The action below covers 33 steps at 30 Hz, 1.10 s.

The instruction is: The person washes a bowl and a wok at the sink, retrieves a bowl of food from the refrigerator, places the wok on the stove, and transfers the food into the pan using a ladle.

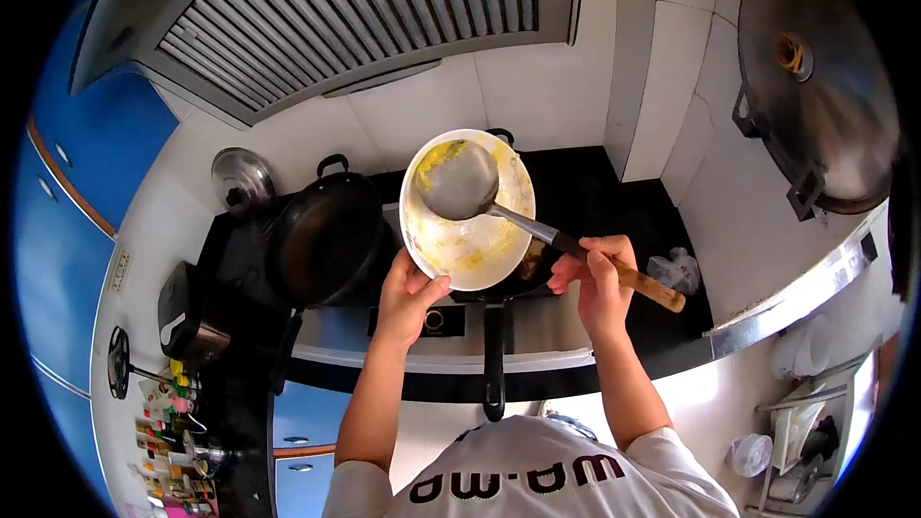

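Note:
My left hand [407,303] grips the lower left rim of a white bowl [465,267], which is tilted so that its inside faces me. Yellow residue is smeared over the inner wall. A metal ladle [459,182] with a wooden handle end lies with its head inside the bowl, some yellow bits on it. Its handle is in my right hand [602,286], fingers closed around it. Beneath the bowl is a frying pan, mostly hidden, its black handle [494,360] pointing toward me. A little brownish food shows past the bowl's lower right edge.
To the left on the stove sits a dark wok [326,235], with a metal lid [245,180] behind it. A range hood [355,19] hangs overhead. A crumpled plastic bag [674,270] lies at the counter's right. Several seasoning bottles [163,451] stand at the lower left; a large lid [825,86] hangs at right.

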Tool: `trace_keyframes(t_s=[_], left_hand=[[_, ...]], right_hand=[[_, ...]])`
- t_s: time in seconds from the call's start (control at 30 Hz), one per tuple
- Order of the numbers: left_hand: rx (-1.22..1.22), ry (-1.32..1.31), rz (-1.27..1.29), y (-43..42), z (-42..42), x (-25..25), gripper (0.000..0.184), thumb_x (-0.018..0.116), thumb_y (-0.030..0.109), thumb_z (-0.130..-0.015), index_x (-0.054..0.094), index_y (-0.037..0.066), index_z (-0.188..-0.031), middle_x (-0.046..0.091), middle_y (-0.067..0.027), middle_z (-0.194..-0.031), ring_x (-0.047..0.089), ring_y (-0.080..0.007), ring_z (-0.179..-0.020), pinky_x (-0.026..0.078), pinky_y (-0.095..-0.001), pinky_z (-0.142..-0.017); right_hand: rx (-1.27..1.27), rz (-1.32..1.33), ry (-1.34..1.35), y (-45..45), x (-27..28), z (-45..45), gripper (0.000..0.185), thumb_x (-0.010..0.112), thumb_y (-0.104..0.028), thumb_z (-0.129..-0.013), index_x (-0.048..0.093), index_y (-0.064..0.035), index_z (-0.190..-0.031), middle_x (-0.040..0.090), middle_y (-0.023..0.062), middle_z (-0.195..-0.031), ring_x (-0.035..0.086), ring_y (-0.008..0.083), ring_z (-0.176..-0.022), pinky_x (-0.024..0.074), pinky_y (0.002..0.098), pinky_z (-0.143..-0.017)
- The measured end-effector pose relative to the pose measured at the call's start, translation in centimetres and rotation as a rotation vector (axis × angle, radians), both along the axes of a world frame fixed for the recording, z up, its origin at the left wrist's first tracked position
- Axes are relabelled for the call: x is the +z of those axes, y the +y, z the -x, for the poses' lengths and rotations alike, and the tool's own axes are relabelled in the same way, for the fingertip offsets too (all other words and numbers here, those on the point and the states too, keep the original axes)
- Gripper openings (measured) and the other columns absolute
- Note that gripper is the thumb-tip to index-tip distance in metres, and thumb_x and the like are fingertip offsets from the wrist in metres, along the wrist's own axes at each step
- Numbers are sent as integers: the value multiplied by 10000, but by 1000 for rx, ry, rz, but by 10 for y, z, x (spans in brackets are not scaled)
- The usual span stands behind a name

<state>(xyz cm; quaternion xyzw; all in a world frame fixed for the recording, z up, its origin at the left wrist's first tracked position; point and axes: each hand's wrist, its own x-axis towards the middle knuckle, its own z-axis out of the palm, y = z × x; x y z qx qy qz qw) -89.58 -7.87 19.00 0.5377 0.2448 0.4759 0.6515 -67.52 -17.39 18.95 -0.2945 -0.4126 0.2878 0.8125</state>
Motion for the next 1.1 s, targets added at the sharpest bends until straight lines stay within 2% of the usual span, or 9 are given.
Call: trace_keyframes(t_s=[0.13, 0.2, 0.47, 0.5, 0.6, 0.8, 0.9, 0.97, 1.1], left_hand=[[40, -38, 4, 0, -2, -3, 600, 620, -41, -740, 340, 10, -1268, 460, -100, -1232, 482, -202, -1134, 417, -346, -941], [56, -113, 54, -3, 0, 1, 598, 616, -52, -743, 330, 16, -1263, 437, -101, -1244, 465, -204, -1148, 396, -342, -962], [200, -13, -233, -7, -14, -16, 583, 617, -120, -704, 323, 48, -1178, 402, -92, -1222, 426, -207, -1171, 422, -374, -946], [208, 26, -261, -10, -17, -17, 582, 617, -127, -699, 317, 50, -1165, 397, -91, -1220, 426, -206, -1171, 422, -379, -948], [218, 35, -272, -14, -22, -20, 586, 619, -118, -708, 301, 52, -1170, 381, -96, -1230, 420, -206, -1176, 413, -374, -959], [258, -21, -146, -16, -20, -27, 564, 630, -92, -732, 310, 62, -1170, 370, -79, -1243, 412, -205, -1183, 400, -378, -972], [256, -21, -149, -13, -16, -27, 562, 636, -82, -736, 312, 64, -1171, 372, -76, -1243, 412, -203, -1183, 398, -380, -975], [260, -14, -183, -11, -17, -26, 564, 641, -76, -735, 312, 65, -1171, 374, -77, -1242, 413, -203, -1183, 399, -380, -975], [229, -8, -192, -19, -18, -20, 574, 646, -66, -734, 309, 64, -1180, 385, -81, -1235, 416, -201, -1179, 393, -376, -980]], right_hand=[[101, -45, 212, -3, -4, 0, 135, 413, -128, -901, 423, -5, -956, 607, 197, -707, 601, 237, -522, 507, 310, -471], [-25, 53, 94, -12, -8, -1, 172, 427, -214, -897, 424, -51, -951, 593, 187, -660, 579, 226, -491, 488, 299, -446], [-144, 78, -31, 1, 2, 22, 206, 433, -212, -942, 385, -13, -921, 590, 165, -620, 584, 210, -453, 496, 283, -423], [-95, 34, 5, 3, 5, 21, 162, 453, -155, -933, 394, -4, -927, 603, 178, -667, 611, 215, -509, 520, 288, -464], [-124, 22, 38, 8, 20, 25, 165, 445, -160, -937, 395, -3, -931, 604, 178, -673, 618, 220, -523, 528, 290, -475], [-276, -30, -134, 6, 23, 18, 177, 396, -185, -949, 365, -11, -965, 595, 175, -650, 604, 218, -503, 520, 288, -478], [-171, 22, -115, -8, 19, 18, 187, 405, -200, -948, 376, -15, -953, 592, 166, -639, 597, 208, -487, 509, 282, -462], [59, 66, -42, -13, 14, 19, 169, 433, -160, -940, 401, 5, -924, 605, 168, -672, 615, 199, -528, 518, 273, -489], [-19, 16, -58, 4, 16, 23, 173, 430, -172, -941, 407, -1, -936, 606, 176, -679, 615, 207, -525, 527, 283, -495]])
